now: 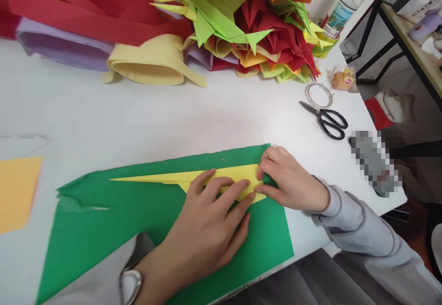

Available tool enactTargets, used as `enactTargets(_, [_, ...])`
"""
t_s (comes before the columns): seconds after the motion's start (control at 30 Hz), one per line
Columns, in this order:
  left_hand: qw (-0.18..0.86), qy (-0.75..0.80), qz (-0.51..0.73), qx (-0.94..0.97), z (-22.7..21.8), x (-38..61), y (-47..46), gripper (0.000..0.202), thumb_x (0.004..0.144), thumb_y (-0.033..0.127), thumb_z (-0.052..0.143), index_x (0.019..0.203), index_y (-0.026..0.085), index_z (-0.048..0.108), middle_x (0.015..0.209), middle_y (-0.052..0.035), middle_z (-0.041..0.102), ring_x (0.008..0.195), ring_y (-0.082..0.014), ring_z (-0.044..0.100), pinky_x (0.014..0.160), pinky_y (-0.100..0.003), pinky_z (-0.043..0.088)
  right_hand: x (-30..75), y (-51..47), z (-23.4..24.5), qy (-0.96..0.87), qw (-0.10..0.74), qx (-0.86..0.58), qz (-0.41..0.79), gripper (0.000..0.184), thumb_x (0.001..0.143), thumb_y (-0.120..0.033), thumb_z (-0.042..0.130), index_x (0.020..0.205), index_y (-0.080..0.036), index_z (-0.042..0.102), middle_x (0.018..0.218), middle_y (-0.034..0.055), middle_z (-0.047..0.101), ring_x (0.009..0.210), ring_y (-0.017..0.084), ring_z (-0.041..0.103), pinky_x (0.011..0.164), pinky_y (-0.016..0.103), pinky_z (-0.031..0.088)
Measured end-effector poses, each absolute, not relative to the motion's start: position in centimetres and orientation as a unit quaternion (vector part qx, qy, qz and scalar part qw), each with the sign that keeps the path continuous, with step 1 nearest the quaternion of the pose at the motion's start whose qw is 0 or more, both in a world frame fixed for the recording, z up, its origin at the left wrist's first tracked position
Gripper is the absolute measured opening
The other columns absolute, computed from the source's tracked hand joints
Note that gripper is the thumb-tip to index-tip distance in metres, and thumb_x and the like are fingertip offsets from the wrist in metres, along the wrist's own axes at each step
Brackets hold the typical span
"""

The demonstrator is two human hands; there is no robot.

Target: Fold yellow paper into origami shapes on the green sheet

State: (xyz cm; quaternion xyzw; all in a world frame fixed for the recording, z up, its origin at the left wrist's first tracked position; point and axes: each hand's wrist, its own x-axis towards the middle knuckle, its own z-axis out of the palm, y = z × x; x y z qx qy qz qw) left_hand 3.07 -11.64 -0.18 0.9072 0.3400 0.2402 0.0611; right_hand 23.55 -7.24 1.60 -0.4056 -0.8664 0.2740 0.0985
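A folded piece of yellow paper (238, 173) lies on a green sheet (138, 217), its long thin point reaching left. Across its middle rests my left hand (210, 222), fingers spread and pressing it down; a watch is on that wrist. At the paper's right end, my right hand (290, 178) pinches the edge between thumb and curled fingers. Part of the yellow paper is hidden beneath my left fingers. The green sheet has a torn, creased upper left corner.
Black-handled scissors (326, 120) and a tape roll (318, 95) lie at the right, near a wrapped snack (343, 78). Folded paper pieces (221, 24) are heaped at the back, beside rolled paper (148, 61) and a bottle (340, 12). Orange-yellow paper (19, 194) sits at left.
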Motion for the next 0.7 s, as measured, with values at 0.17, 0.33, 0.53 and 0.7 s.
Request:
enactTargets(0.17, [0.082, 0.334, 0.245, 0.907, -0.3, 2.7, -11.5, 0.02, 0.084, 0.013, 0.051, 0.093, 0.018, 0.068, 0.106, -0.0097, 0.069, 0.088, -0.0261, 0.056, 0.086, -0.054, 0.042, 23.8, -6.9, 1.7, -0.86, 0.102, -0.398, 0.304, 0.016, 0.081, -0.016, 0.068, 0.086, -0.019, 0.053, 0.093, 0.0048, 0.05, 0.09, 0.021, 0.044, 0.083, 0.035, 0.04])
enactTargets(0.33, [0.092, 0.328, 0.234, 0.911, -0.3, 2.3, -11.6, 0.017, 0.083, 0.013, 0.052, 0.088, 0.018, 0.068, 0.108, -0.0101, 0.069, 0.091, -0.027, 0.056, 0.089, -0.055, 0.041, 24.4, -6.4, 1.8, -0.851, 0.101, -0.378, 0.35, 0.017, 0.08, -0.009, 0.066, 0.083, -0.019, 0.053, 0.091, 0.0035, 0.049, 0.09, 0.02, 0.046, 0.085, 0.035, 0.041])
enactTargets(0.53, [0.096, 0.322, 0.238, 0.911, 0.0, 2.3, -11.3, 0.017, 0.085, 0.014, 0.051, 0.082, 0.019, 0.067, 0.104, -0.0074, 0.069, 0.088, -0.024, 0.056, 0.089, -0.052, 0.042, 25.3, -5.4, 1.5, -0.86, 0.128, -0.323, 0.373, 0.014, 0.079, -0.011, 0.068, 0.086, -0.018, 0.057, 0.09, 0.0037, 0.052, 0.09, 0.019, 0.049, 0.086, 0.036, 0.042])
enactTargets(0.7, [0.066, 0.287, 0.254, 0.921, -0.1, 2.0, -10.6, 0.021, 0.09, 0.015, 0.049, 0.106, 0.015, 0.063, 0.095, -0.0082, 0.071, 0.085, -0.0227, 0.059, 0.081, -0.045, 0.046, 26.0, -4.9, 1.2, -0.822, 0.194, -0.309, 0.438, 0.01, 0.085, -0.022, 0.064, 0.093, -0.017, 0.059, 0.091, 0.0049, 0.057, 0.083, 0.016, 0.053, 0.076, 0.031, 0.047])
